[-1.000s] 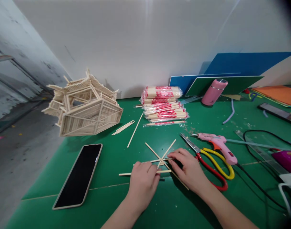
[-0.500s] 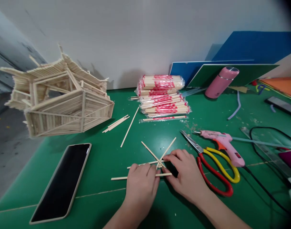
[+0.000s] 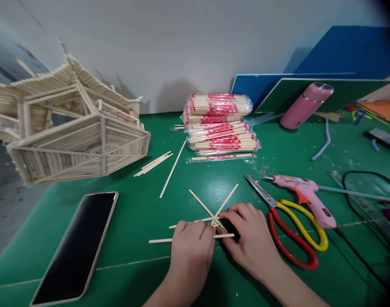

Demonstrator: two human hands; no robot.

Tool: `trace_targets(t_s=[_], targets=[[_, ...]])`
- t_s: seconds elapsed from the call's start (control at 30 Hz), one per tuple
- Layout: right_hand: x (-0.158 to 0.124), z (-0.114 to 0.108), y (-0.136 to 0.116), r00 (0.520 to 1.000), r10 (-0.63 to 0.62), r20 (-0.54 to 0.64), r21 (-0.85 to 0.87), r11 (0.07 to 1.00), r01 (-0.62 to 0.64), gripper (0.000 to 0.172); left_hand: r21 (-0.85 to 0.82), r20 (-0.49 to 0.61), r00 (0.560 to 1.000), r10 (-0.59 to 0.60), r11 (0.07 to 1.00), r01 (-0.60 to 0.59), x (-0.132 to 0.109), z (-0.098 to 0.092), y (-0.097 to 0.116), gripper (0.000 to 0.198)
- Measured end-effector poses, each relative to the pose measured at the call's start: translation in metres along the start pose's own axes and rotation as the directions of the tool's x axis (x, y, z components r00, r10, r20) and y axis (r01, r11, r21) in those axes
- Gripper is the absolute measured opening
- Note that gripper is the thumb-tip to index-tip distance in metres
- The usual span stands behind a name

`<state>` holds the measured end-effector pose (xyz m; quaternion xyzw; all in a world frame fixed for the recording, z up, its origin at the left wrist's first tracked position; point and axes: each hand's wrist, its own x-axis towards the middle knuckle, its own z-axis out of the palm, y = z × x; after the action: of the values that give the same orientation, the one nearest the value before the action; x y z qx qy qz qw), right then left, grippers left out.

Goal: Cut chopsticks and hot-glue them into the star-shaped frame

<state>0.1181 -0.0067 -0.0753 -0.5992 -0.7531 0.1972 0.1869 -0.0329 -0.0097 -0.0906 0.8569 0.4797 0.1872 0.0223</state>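
Several thin wooden sticks [image 3: 204,207] lie crossed on the green mat [image 3: 144,221] in front of me. My left hand [image 3: 191,251] rests palm down with curled fingers pressed on the sticks where they cross. My right hand [image 3: 249,241] sits beside it, thumb and fingers pinching the same crossing from the right. A lone stick [image 3: 159,241] juts out to the left from under my left hand.
A large model house of wooden sticks [image 3: 70,132] stands at the left. A phone [image 3: 76,247] lies face up near the front left. Wrapped chopstick bundles [image 3: 220,128] sit at the back, with red and yellow scissors [image 3: 291,226], a pink glue gun [image 3: 307,196] and a pink bottle [image 3: 305,106] at the right.
The camera has shifted closer and to the left, so the stick house looms larger. Both hands stay on the crossed sticks with little movement.
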Motion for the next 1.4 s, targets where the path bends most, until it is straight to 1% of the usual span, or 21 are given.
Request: trace_targets(t_s=[0.3, 0.5, 0.77, 0.93, 1.13, 1.27, 1.4], targets=[[-0.001, 0.0, -0.002, 1.0, 0.005, 0.008, -0.001, 1.0, -0.005, 0.015, -0.007, 0.012, 1.0, 0.011, 1.0, -0.011, 0.0, 0.002, -0.002, 0.023], [-0.001, 0.001, -0.001, 1.0, -0.022, -0.008, -0.017, 1.0, 0.022, 0.014, -0.023, 0.021, 1.0, 0.009, 1.0, -0.008, -0.001, 0.002, -0.002, 0.021], [-0.003, 0.007, 0.005, 0.987, -0.137, -0.086, -0.06, 0.989, 0.133, 0.015, 0.037, 0.011, 0.999, -0.035, 0.999, 0.034, -0.004, -0.001, 0.003, 0.015], [-0.003, 0.007, 0.005, 0.985, -0.149, -0.09, -0.078, 0.987, 0.142, 0.014, 0.052, 0.017, 0.998, -0.056, 0.997, 0.055, -0.003, -0.003, 0.005, 0.014], [-0.004, 0.007, 0.005, 0.974, -0.186, -0.131, -0.112, 0.979, 0.171, 0.013, 0.06, 0.029, 0.995, -0.094, 0.994, 0.092, -0.001, -0.009, 0.01, 0.014], [-0.005, 0.008, 0.006, 0.973, -0.195, -0.123, -0.104, 0.978, 0.182, 0.014, 0.067, 0.041, 0.993, -0.11, 0.992, 0.107, -0.001, -0.01, 0.012, 0.013], [-0.005, 0.008, 0.006, 0.977, -0.178, -0.117, -0.085, 0.982, 0.168, 0.014, 0.072, 0.048, 0.992, -0.113, 0.991, 0.11, -0.001, -0.009, 0.012, 0.014]])
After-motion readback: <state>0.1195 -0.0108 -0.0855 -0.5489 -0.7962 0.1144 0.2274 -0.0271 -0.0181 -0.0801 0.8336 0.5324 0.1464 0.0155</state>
